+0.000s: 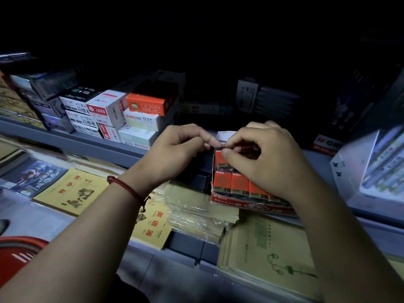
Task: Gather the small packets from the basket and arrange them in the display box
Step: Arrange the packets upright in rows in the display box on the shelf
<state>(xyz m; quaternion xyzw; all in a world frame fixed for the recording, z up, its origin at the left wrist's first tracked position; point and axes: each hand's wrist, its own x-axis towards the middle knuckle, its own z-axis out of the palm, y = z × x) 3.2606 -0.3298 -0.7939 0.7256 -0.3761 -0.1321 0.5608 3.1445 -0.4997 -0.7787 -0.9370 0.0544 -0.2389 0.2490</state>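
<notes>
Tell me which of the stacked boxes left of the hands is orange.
The deli box on top at the stack's right end, above a pale 0.5 box; the rest are white, pale or dark.

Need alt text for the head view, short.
Left hand and right hand pinch one small packet above a red display box holding orange 2B packets. Stationery boxes are stacked to its left; a red basket shows lower left.
</notes>
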